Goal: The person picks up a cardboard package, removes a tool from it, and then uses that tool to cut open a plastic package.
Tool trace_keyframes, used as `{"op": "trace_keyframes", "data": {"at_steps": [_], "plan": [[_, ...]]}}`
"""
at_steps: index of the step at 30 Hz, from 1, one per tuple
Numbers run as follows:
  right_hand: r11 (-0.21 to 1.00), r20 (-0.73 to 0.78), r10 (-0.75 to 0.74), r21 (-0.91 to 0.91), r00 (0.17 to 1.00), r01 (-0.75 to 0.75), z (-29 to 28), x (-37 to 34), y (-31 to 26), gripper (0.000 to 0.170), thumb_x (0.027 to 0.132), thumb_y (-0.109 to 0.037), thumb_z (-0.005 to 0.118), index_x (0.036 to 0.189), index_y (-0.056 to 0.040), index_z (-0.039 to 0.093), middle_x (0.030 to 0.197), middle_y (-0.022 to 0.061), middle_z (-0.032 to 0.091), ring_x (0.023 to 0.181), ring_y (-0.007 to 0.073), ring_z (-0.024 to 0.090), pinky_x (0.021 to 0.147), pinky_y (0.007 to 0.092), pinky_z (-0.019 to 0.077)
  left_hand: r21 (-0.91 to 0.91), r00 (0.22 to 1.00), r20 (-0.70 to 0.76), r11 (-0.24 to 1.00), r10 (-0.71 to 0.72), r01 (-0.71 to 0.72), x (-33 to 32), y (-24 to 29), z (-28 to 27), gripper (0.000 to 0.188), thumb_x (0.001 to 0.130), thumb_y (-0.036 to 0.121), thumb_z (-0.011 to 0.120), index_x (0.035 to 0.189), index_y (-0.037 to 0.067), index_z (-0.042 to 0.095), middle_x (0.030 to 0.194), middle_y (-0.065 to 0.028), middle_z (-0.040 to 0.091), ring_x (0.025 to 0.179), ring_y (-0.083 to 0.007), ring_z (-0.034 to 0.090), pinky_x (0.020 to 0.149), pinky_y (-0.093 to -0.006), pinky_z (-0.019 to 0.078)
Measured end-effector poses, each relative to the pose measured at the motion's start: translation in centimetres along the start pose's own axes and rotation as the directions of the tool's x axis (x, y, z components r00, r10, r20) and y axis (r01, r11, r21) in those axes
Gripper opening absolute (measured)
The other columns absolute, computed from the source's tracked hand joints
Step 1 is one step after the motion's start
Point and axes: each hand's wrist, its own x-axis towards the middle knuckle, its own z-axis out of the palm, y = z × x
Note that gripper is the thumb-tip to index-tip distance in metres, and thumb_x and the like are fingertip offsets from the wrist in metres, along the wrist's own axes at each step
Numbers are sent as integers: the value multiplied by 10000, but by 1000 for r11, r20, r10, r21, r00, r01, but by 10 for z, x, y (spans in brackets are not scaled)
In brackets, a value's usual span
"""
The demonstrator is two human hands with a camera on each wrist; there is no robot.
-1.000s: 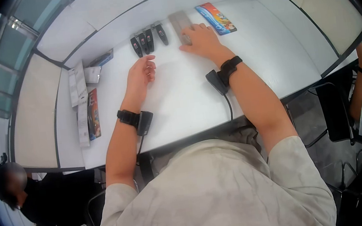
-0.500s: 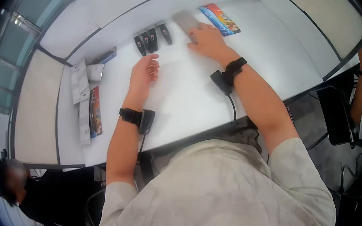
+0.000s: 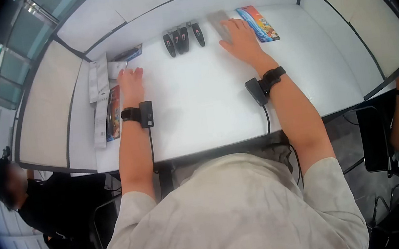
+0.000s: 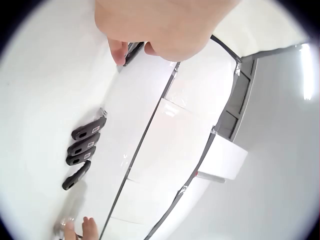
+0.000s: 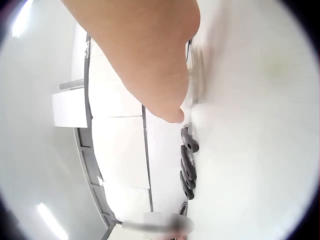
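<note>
**Fingers (image 3: 241, 26) apart on either side of the desk (image 3: 208, 118)**

Take the clock face over the desk, with 12 at the back wall (image 3: 156, 15). Your right hand (image 3: 243, 43) lies at 1 o'clock, its fingers apart over the clear case (image 3: 217, 20) at 12. They seem to touch its near part; whether they press on it, I cannot tell. Your left hand (image 3: 131, 87) is at 9, fingers a little apart, just beside the pouch (image 3: 116, 69). I see nothing held there, though the hand hides part of what lies behind.

The right hand probably sits there to steady or shift the case. Four black tools (image 3: 184, 40) lie at 11, handles toward you, three close together and one set slightly off; that looks like deliberate sorting in a row, with the case continuing it. A bright card (image 3: 258, 23) lies at 1, just beyond your right fingers.

White packs (image 3: 99, 84) overlap at 9, along the side panel (image 3: 77, 104), with a second card (image 3: 115, 112) between 8 and 9 and a blue pack (image 3: 132, 52) at 10. That pile and panel leave your left hand little room toward 9. Cables (image 3: 267, 121) run from your wrist cameras (image 3: 256, 92) toward 6, and could snag on the desk edge.
</note>
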Motion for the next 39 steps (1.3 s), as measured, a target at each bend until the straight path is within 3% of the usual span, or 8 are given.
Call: {"op": "trace_keyframes", "data": {"at_steps": [10,14,20,23,30,33,36,39], "plan": [[1000,11,24,5,1000,-24,0,-2,2,608,835,-245,750,1390,-136,527,1394,140,535,1324,340,459,1104,480,370,-396,966,52,883,-253,252,31,-4,-40,669,1022,158,518,1557,217,121,1337,-185,400,1216,-408,504,1029,-522,487],[976,104,163,-160,981,-146,-4,-7,-3,657,785,-286,788,1379,-178,530,1368,163,538,1250,370,532,1034,511,427,-248,976,-76,952,-202,178,13,1,-9,674,1000,119,535,1562,175,166,1353,-187,414,1142,-385,563,964,-484,512],[973,119,230,-61,966,-224,-7,0,1,675,738,-212,797,1365,-189,546,1326,152,524,1173,386,576,963,535,464,11,962,-219,986,-162,168,-17,25,40,700,957,63,553,1561,120,206,1352,-177,473,1041,-326,607,867,-422,513],[955,44,286,-88,957,-282,-9,0,-2,722,683,-137,754,1373,-164,540,1300,165,532,1114,348,624,918,467,519,57,941,-301,982,-155,180,-17,24,45,686,944,57,559,1550,125,244,1322,-169,499,1008,-301,607,848,-405,508],[902,-32,387,219,921,-372,0,7,19,718,711,-205,827,1364,-110,543,1308,167,535,1131,347,599,950,467,503,113,922,-371,980,-113,166,-30,32,62,560,945,73,562,1473,115,378,1208,-123,547,907,-237,597,781,-374,492],[584,164,568,610,807,-535,-14,11,2,676,742,-240,840,1333,-56,569,1266,163,593,1097,281,609,927,392,510,189,961,-275,977,-41,96,-46,43,83,499,948,88,564,1429,77,432,1177,-106,559,878,-218,593,768,-363,490],[228,382,486,813,786,-536,-23,13,-16,658,773,-236,844,1336,-17,582,1233,155,641,1076,236,610,905,348,504,248,976,170,965,-136,92,-38,30,81,477,986,156,571,1426,31,438,1237,-118,564,948,-228,620,798,-355,499],[170,430,288,856,856,-488,-27,9,-38,629,820,-155,791,1377,16,553,1280,110,631,1110,194,610,961,348,474,123,852,471,974,-227,191,-75,41,130,534,1030,254,563,1468,3,386,1328,-142,549,1095,-251,619,900,-387,510]]}}
